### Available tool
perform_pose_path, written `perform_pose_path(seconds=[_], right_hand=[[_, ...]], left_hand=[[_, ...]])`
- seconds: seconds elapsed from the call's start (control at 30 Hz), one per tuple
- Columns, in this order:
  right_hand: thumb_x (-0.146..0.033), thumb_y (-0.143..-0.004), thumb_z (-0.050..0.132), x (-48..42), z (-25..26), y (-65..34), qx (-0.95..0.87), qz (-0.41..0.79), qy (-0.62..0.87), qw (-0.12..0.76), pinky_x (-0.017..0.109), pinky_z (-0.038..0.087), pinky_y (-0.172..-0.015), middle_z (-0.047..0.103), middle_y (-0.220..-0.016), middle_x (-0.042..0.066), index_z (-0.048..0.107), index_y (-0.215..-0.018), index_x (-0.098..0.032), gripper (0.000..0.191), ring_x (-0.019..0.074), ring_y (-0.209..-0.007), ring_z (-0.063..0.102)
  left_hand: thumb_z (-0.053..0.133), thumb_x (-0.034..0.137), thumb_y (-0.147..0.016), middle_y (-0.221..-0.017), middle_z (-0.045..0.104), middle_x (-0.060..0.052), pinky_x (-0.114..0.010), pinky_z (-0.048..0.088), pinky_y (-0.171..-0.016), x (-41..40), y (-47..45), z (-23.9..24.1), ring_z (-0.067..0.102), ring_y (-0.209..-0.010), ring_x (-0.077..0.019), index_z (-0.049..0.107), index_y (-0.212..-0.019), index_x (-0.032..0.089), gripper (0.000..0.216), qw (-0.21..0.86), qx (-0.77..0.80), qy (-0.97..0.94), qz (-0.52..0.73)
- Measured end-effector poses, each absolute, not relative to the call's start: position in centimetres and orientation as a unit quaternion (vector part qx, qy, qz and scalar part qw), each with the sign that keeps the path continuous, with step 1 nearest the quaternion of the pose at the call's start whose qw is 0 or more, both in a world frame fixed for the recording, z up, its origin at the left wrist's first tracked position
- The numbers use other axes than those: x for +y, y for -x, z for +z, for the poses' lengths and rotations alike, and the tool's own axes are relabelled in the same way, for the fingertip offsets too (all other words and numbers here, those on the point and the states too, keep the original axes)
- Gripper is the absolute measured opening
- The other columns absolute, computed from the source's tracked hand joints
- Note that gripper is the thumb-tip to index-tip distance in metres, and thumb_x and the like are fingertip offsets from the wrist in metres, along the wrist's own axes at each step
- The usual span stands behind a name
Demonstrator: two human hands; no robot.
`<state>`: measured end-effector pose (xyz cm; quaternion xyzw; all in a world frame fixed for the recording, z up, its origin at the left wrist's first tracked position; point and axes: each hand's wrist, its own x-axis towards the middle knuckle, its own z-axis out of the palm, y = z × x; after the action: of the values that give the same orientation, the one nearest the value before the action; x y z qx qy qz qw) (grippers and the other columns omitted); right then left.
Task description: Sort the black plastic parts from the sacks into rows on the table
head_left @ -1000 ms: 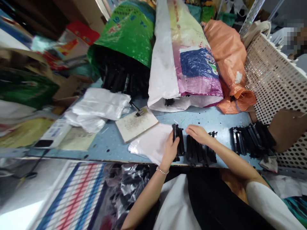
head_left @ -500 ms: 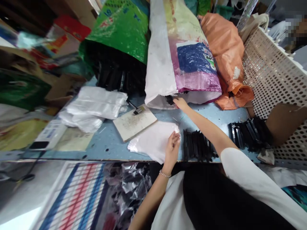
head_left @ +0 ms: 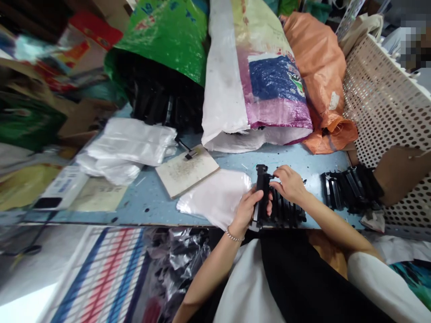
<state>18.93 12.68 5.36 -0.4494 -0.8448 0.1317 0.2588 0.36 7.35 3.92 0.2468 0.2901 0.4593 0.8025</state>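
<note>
My left hand (head_left: 245, 208) is wrapped around a long black plastic part (head_left: 261, 185) with a shiny lower end, held upright near the table's front edge. At that part's upper right side, my right hand (head_left: 290, 184) pinches a small black piece (head_left: 270, 176); whether it is joined to the long part I cannot tell. Just behind and to the right of the long part lies a row of similar black parts (head_left: 286, 211). A stack of clear plastic bags (head_left: 215, 197) lies to the left of my left hand.
A white and purple woven sack (head_left: 225, 89) lies with its mouth towards me. Beside it are a green sack (head_left: 164, 45) of black parts and an orange sack (head_left: 318, 67). More black parts (head_left: 350, 188) lie by the perforated cream crate (head_left: 377, 98). A stained board (head_left: 186, 172) overlaps the bags.
My right hand has come back from the mouth of the white and purple sack towards me. My left hand, formerly empty above the plastic bags, now grips the long black part.
</note>
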Motion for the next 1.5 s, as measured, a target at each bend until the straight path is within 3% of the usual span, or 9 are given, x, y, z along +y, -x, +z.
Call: perform_pose_path(seconds=[0.33, 0.47, 0.57, 0.7, 0.83, 0.93, 1.03, 1.27, 1.5], right_hand=[[-0.053, -0.105, 0.026, 13.4, 4.9, -16.3, -0.793, 0.333, 0.452, 0.234, 0.028, 0.044, -0.071, 0.060, -0.082, 0.001, 0.055, -0.092, -0.023, 0.043, 0.0161, -0.074, 0.056], [-0.051, -0.101, 0.044, 9.5, 4.6, -16.2, -0.883, 0.234, 0.368, 0.177, 0.032, 0.043, -0.073, 0.064, -0.083, 0.006, 0.061, -0.086, -0.022, 0.037, 0.0199, -0.079, 0.058], [-0.043, -0.104, 0.037, 6.6, 4.0, -18.2, -0.885, 0.196, 0.394, 0.154, 0.033, 0.046, -0.073, 0.066, -0.081, 0.007, 0.063, -0.085, -0.022, 0.038, 0.0205, -0.077, 0.059], [-0.054, -0.101, 0.037, 3.3, 1.5, -23.2, -0.757, 0.121, 0.629, 0.130, 0.046, 0.052, -0.083, 0.066, -0.111, 0.018, 0.063, -0.117, -0.020, 0.046, 0.0315, -0.102, 0.063], [-0.059, -0.098, 0.035, 3.4, -2.6, -26.2, -0.701, 0.101, 0.695, 0.121, 0.061, 0.042, -0.107, 0.042, -0.149, 0.030, 0.042, -0.147, -0.005, 0.073, 0.0423, -0.139, 0.042], [-0.053, -0.099, 0.034, 6.3, -3.4, -26.9, -0.694, 0.124, 0.695, 0.139, 0.059, 0.035, -0.115, 0.038, -0.153, 0.029, 0.041, -0.147, -0.002, 0.070, 0.0401, -0.145, 0.036], [-0.053, -0.096, 0.043, 8.3, -0.9, -26.2, -0.688, 0.132, 0.689, 0.186, 0.062, 0.031, -0.117, 0.041, -0.153, 0.027, 0.047, -0.143, -0.006, 0.067, 0.0410, -0.146, 0.033], [-0.042, -0.085, 0.070, 3.6, 3.1, -17.1, -0.623, 0.554, 0.493, 0.249, 0.043, 0.057, -0.090, 0.065, -0.130, 0.011, 0.051, -0.139, -0.024, 0.060, 0.0257, -0.104, 0.069], [-0.039, -0.080, 0.074, 3.0, 0.3, -14.2, -0.536, 0.619, 0.501, 0.281, 0.032, 0.054, -0.070, 0.071, -0.096, 0.005, 0.062, -0.117, -0.017, 0.044, 0.0188, -0.077, 0.067]], left_hand=[[0.068, 0.051, -0.077, -0.066, 0.064, 0.001, -0.024, 0.050, -0.050, 7.8, 0.3, 3.8, 0.061, -0.052, -0.0132, 0.059, -0.097, 0.017, 0.041, 0.738, 0.396, -0.237, 0.492], [0.063, 0.049, -0.077, -0.070, 0.067, 0.000, -0.028, 0.055, -0.061, 8.4, 0.5, 2.8, 0.067, -0.066, -0.0186, 0.062, -0.107, 0.015, 0.045, 0.703, 0.436, -0.205, 0.523], [0.065, 0.044, -0.079, -0.082, 0.070, -0.001, -0.029, 0.056, -0.066, 8.1, 1.2, 1.7, 0.068, -0.072, -0.0187, 0.060, -0.120, 0.018, 0.048, 0.681, 0.464, -0.248, 0.509], [0.067, 0.042, -0.084, -0.116, 0.068, -0.005, -0.033, 0.058, -0.076, 6.9, 2.2, -0.4, 0.069, -0.088, -0.0207, 0.053, -0.138, 0.025, 0.058, 0.648, 0.526, -0.304, 0.459], [0.070, 0.044, -0.084, -0.146, 0.053, -0.008, -0.036, 0.057, -0.093, 6.5, 0.3, -2.3, 0.056, -0.128, -0.0293, 0.055, -0.137, 0.025, 0.058, 0.643, 0.525, -0.321, 0.457], [0.073, 0.045, -0.082, -0.141, 0.058, -0.007, -0.037, 0.056, -0.097, 7.5, -1.6, -2.8, 0.053, -0.132, -0.0291, 0.058, -0.131, 0.025, 0.056, 0.646, 0.492, -0.271, 0.517], [0.077, 0.048, -0.076, -0.111, 0.071, -0.010, -0.040, 0.058, -0.090, 8.4, -1.9, -2.1, 0.066, -0.112, -0.0291, 0.063, -0.115, 0.017, 0.052, 0.701, 0.442, -0.176, 0.532], [0.081, 0.037, -0.077, -0.103, 0.068, -0.002, -0.033, 0.053, -0.092, 5.3, -0.7, 1.4, 0.067, -0.099, -0.0181, 0.057, -0.117, 0.024, 0.049, 0.670, 0.387, -0.182, 0.607], [0.081, 0.036, -0.077, -0.105, 0.062, 0.000, -0.032, 0.051, -0.092, 4.0, -0.3, 1.5, 0.063, -0.098, -0.0161, 0.052, -0.120, 0.026, 0.053, 0.618, 0.430, -0.249, 0.609]])
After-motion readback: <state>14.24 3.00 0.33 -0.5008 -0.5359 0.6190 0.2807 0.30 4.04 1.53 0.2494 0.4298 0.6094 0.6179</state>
